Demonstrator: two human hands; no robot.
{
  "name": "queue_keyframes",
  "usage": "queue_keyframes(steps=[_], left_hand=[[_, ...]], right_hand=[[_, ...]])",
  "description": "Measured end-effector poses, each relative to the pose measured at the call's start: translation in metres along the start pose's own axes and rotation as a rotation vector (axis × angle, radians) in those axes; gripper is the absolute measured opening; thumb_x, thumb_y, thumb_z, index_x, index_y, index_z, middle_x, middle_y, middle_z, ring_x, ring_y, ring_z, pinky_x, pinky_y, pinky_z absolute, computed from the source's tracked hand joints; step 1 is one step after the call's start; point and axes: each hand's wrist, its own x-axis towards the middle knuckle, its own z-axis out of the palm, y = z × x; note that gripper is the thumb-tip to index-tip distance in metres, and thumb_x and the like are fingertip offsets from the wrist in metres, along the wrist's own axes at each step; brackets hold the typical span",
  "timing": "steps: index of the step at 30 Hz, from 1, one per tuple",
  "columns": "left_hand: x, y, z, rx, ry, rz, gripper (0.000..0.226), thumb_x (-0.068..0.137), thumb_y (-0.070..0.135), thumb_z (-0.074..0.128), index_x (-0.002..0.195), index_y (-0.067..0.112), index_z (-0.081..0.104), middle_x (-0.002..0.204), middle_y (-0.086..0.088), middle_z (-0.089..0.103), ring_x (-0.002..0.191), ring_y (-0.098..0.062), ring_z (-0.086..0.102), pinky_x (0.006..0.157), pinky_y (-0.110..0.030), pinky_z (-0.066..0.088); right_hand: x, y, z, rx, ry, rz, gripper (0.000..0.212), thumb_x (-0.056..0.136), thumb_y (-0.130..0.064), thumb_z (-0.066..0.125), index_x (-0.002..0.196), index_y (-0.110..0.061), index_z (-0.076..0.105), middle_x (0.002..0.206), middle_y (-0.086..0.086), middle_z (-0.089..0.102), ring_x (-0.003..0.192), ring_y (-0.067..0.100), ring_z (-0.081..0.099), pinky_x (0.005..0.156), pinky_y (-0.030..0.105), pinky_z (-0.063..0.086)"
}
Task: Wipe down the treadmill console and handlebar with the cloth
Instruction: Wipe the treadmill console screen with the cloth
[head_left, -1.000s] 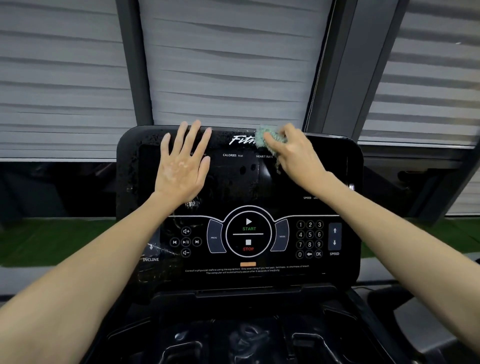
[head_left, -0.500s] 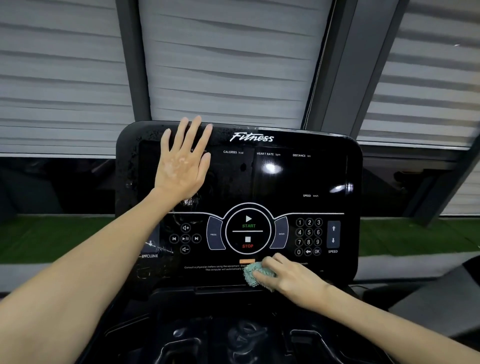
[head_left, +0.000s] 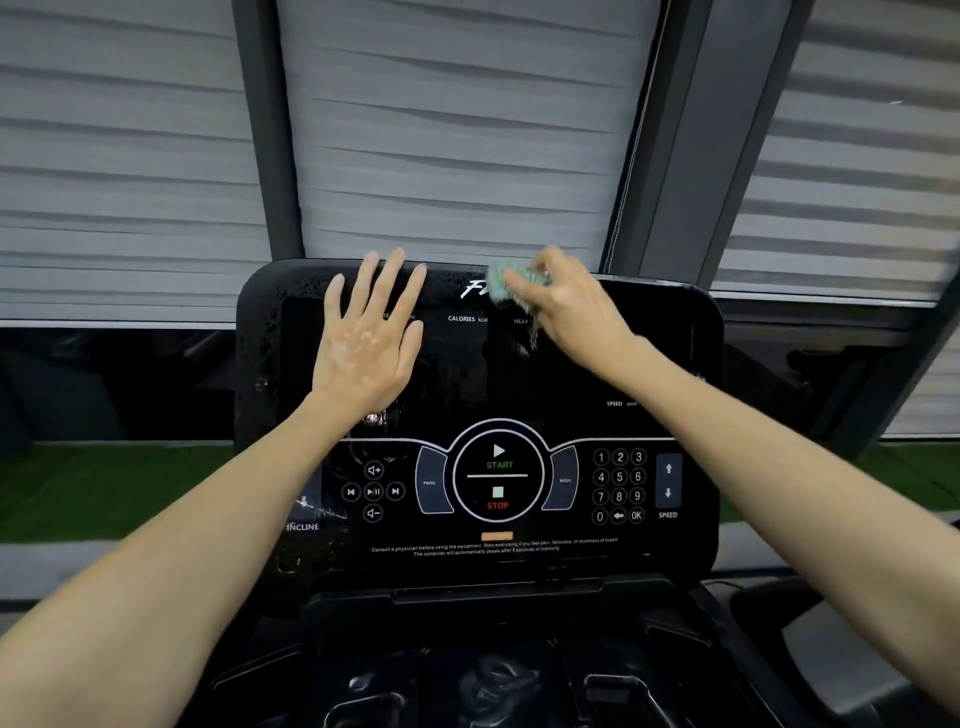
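left hand (head_left: 366, 343) flat on console (head_left: 467, 384) | right hand (head_left: 571, 306) grips cloth (head_left: 501, 283) | START, STOP, CALORIES

Above the right hand (head_left: 566, 306) and its grip, pale grey slatted blinds (head_left: 457, 130) fill the wall. Dark grey frame posts (head_left: 265, 130) rise to either side of it. Below grip level, left and right, run a dark band (head_left: 104, 379), green turf (head_left: 104, 483) and a pale strip (head_left: 78, 566).

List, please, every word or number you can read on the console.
"CALORIES kcal": console top.
"START", "STOP": dial.
"PROG", "MODE": side keys.
"0" to "9", "OK": keypad.
"SPEED": below arrow keys.
"INCLINE": lower left.
Logo, "HEAR": cut off by cloth.
Fine print: mostly blurred.
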Motion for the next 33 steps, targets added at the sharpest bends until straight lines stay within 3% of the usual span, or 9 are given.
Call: queue_keyframes(steps=[4,7,10,15,20,22,25,29,33], left_hand=[[-0.001,-0.001,0.0,0.007,0.0,-0.002,0.057,0.103,0.035,0.029,0.156,0.018,0.02,0.163,-0.01,0.017,0.15,-0.031,0.015,0.116,-0.053,0.016],[0.0,0.0,0.0,0.003,-0.003,-0.002,0.057,0.103,0.035,0.029,0.156,0.018,0.02,0.163,-0.01,0.017,0.15,-0.031,0.015,0.116,-0.053,0.016],[-0.001,0.0,0.001,0.005,-0.002,-0.004,0.057,0.103,0.035,0.028,0.156,0.018,0.019,0.163,-0.01,0.016,0.15,-0.031,0.014,0.116,-0.053,0.015],[0.0,-0.001,0.001,0.006,0.01,0.002,0.056,0.103,0.035,0.028,0.156,0.017,0.02,0.163,-0.011,0.017,0.15,-0.031,0.015,0.116,-0.054,0.017],[-0.001,-0.001,0.001,0.007,0.007,0.004,0.056,0.104,0.034,0.029,0.156,0.017,0.021,0.163,-0.011,0.018,0.15,-0.032,0.016,0.116,-0.054,0.017],[-0.001,-0.001,0.001,0.004,0.01,0.004,0.056,0.104,0.034,0.029,0.156,0.017,0.02,0.163,-0.011,0.017,0.15,-0.031,0.015,0.116,-0.054,0.017],[0.0,-0.001,0.002,0.0,0.01,0.004,0.057,0.103,0.034,0.03,0.156,0.017,0.019,0.163,-0.01,0.016,0.15,-0.031,0.014,0.116,-0.054,0.016],[-0.001,-0.001,0.002,-0.001,0.014,0.002,0.057,0.103,0.035,0.03,0.156,0.018,0.019,0.163,-0.01,0.016,0.15,-0.031,0.015,0.116,-0.054,0.016],[0.0,-0.001,0.003,0.006,0.003,-0.006,0.058,0.103,0.035,0.03,0.157,0.018,0.017,0.164,-0.01,0.015,0.15,-0.031,0.014,0.117,-0.053,0.016]], right_hand=[[0.011,-0.001,0.001,0.002,0.019,0.08,0.047,0.071,0.02,0.057,0.112,-0.001,0.066,0.094,0.029,0.055,0.072,0.04,0.055,0.058,0.045,0.051],[-0.009,-0.012,0.005,-0.011,0.008,-0.031,0.044,0.073,0.014,0.049,0.112,0.0,0.064,0.093,0.028,0.055,0.069,0.037,0.053,0.056,0.04,0.048],[-0.062,-0.036,0.021,0.044,-0.107,-0.148,0.042,0.077,0.004,0.037,0.112,-0.004,0.061,0.097,0.021,0.053,0.074,0.03,0.048,0.057,0.041,0.047],[-0.172,-0.087,0.037,0.192,-0.309,-0.306,0.053,0.077,-0.001,0.063,0.127,-0.011,0.048,0.107,0.014,0.054,0.085,0.026,0.05,0.058,0.035,0.053],[-0.216,-0.108,0.038,0.189,-0.458,-0.375,0.042,0.083,-0.01,0.056,0.124,-0.016,0.054,0.107,0.005,0.047,0.082,0.018,0.051,0.048,0.024,0.051],[-0.213,-0.107,0.037,0.135,-0.447,-0.409,0.039,0.085,-0.012,0.047,0.123,-0.017,0.056,0.104,0.004,0.048,0.078,0.017,0.051,0.046,0.023,0.049],[-0.193,-0.101,0.033,0.113,-0.395,-0.407,0.042,0.081,-0.01,0.051,0.123,-0.016,0.054,0.101,0.007,0.053,0.079,0.02,0.051,0.046,0.025,0.049],[-0.127,-0.079,0.034,0.132,-0.229,-0.201,0.055,0.073,0.005,0.067,0.122,-0.015,0.051,0.105,0.014,0.052,0.083,0.026,0.048,0.049,0.035,0.052],[-0.047,-0.049,0.025,0.083,-0.119,-0.096,0.04,0.078,0.007,0.064,0.115,-0.007,0.062,0.099,0.023,0.054,0.076,0.033,0.051,0.052,0.042,0.051]])
